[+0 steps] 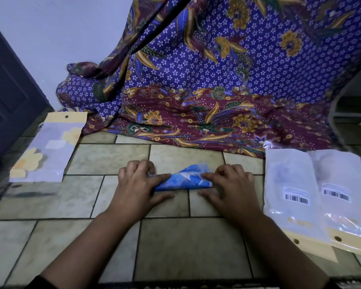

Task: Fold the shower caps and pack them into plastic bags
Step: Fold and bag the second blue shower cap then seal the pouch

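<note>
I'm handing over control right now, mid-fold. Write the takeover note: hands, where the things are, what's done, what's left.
Left hand: holds the left end of the blue shower cap, fingers bent over it.
Right hand: holds the cap's right end the same way.
Cap: lies on the tiled floor, folded into a narrow wedge, not bagged.
Bags: a flowered bag lies on the left; two barcode-labelled bags lie side by side on the right. I cannot tell whether any is filled.
Left to do: finish the fold, then slip the cap into a bag.
</note>
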